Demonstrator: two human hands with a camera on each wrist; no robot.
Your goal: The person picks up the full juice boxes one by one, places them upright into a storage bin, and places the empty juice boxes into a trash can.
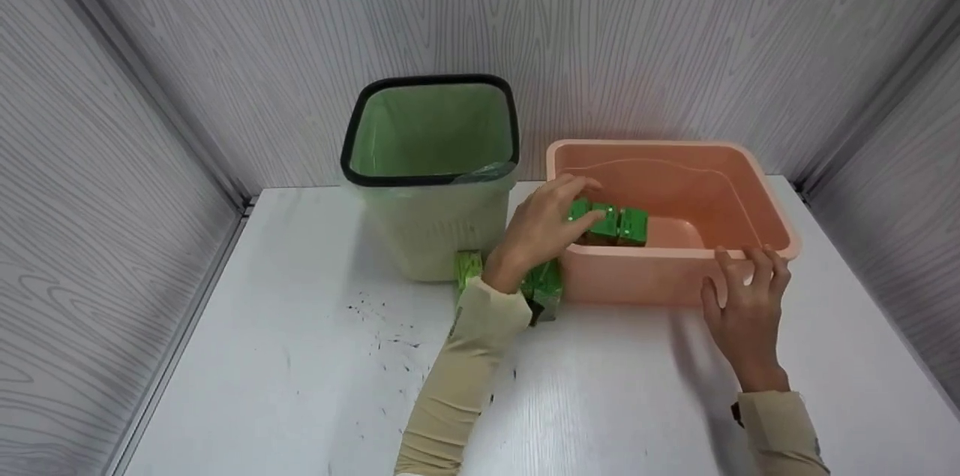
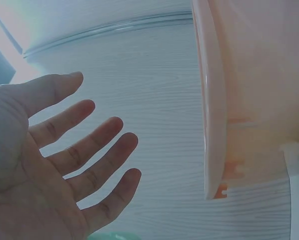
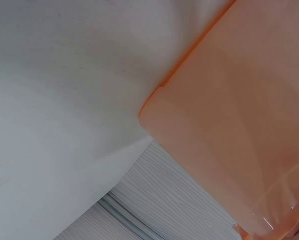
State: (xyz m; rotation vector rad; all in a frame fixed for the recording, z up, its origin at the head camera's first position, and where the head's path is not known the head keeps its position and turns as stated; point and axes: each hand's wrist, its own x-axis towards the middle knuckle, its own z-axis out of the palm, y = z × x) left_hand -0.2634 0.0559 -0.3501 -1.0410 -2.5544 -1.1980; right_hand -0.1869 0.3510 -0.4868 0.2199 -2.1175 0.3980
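My left hand (image 1: 546, 224) is over the left rim of a pink plastic basin (image 1: 637, 277). Its fingers are spread and loosely bent, and the palm holds nothing in the left wrist view. Beside those fingers, a row of small green boxes (image 1: 634, 226) sits inside the basin at its left end; the hand partly covers them. At the basin's front right, the fingers of my right hand (image 1: 746, 311) hook over the rim, with the thumb lower against the outer wall. The right wrist view shows mostly the basin wall (image 3: 224, 130) and only a sliver of hand.
Left of the basin stands a pale green bin (image 1: 427, 228) with a black rim. More green boxes (image 1: 549, 284) lie on the white table (image 1: 300, 356) between bin and basin, partly behind the left forearm. Grey wood-patterned panels (image 1: 450, 3) enclose the back and sides.
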